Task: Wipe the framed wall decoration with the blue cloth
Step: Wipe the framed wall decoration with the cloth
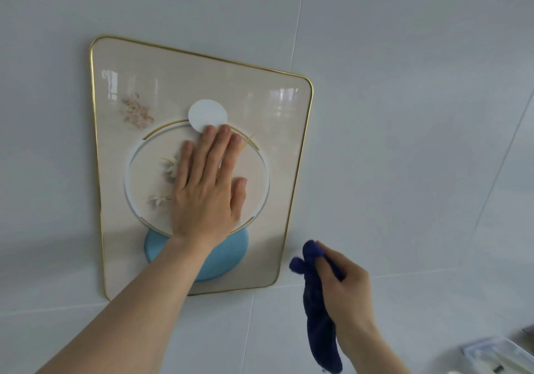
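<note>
Forearms are filling the bottom of the view, w/ the left one reaching up and to the right onto the picture. Left hand (206,183) is lying open and flat, palm pressing on the glass at the middle of the framed wall decoration (196,90), fingertips touching the white disc in the artwork; it's gripping nothing, prob. steadying the frame. Right hand (344,284) is closing around the blue cloth (316,301), which is bunching above the fingers and hanging down below the fist.

Frame is hanging on the white tiled wall (404,113), gold-edged, long axis running up-down, top leaning left in this view. Cloth hand is sitting just off the frame's bottom right corner, not touching it as far as I can tell. So the surface to wipe is lying up and to the left of the cloth; right hand is the one doing the wiping, and that corner is the nearest entry point.

Brownish smudge (137,113) is showing near the frame's top left corner, well apart from the cloth. Left hand and forearm are lying across the direct path to it, so I'd guess they'll need shifting.

Clear plastic thing (497,353) at lower right, too cut off to identify.
</note>
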Demonstrator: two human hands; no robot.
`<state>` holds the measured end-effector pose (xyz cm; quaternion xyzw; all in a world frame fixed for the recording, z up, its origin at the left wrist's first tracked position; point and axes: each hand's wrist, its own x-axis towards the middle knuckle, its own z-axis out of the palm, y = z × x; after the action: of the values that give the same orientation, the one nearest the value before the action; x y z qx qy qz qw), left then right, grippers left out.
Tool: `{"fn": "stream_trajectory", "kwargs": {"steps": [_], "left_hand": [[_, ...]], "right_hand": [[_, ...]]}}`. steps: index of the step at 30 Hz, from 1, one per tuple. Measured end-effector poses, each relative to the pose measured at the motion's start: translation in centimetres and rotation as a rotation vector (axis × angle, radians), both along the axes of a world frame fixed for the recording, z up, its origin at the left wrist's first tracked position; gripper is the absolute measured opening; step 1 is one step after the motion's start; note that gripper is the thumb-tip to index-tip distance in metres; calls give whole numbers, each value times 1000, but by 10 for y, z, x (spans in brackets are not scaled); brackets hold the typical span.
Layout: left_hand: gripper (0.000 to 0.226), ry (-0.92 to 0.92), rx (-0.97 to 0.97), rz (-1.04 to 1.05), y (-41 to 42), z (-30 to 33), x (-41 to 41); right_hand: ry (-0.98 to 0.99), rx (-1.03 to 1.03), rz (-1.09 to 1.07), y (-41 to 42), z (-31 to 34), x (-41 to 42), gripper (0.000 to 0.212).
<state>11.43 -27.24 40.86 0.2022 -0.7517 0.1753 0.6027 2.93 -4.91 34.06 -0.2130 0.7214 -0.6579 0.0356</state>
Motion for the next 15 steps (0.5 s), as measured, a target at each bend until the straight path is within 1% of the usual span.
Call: {"fn": "stream_trajectory", "kwargs": {"steps": [2, 4, 6, 8, 11, 13, 15], "left_hand": [[65, -49, 49, -22, 9, 5, 7], [62, -81, 81, -73, 17, 9, 17], [58, -72, 65, -139, 20, 15, 33], [54, -26, 33, -178, 18, 21, 54], [58, 80, 52, -161, 2, 35, 86], [65, 137, 93, -135, -16, 43, 105], [72, 159, 123, -99, -35, 47, 119]], "right_hand": [[-153, -127, 40, 6, 24, 7, 24], [-265, -261, 117, 6, 39, 12, 20], [-336, -404, 199, 0, 51, 17, 22], [-363, -476, 251, -9, 60, 22, 27], [-342, -523, 290, -27, 81, 34, 28], [-255, -519, 266, -42, 100, 48, 28], [-124, -493, 211, -60, 122, 65, 25]]}}
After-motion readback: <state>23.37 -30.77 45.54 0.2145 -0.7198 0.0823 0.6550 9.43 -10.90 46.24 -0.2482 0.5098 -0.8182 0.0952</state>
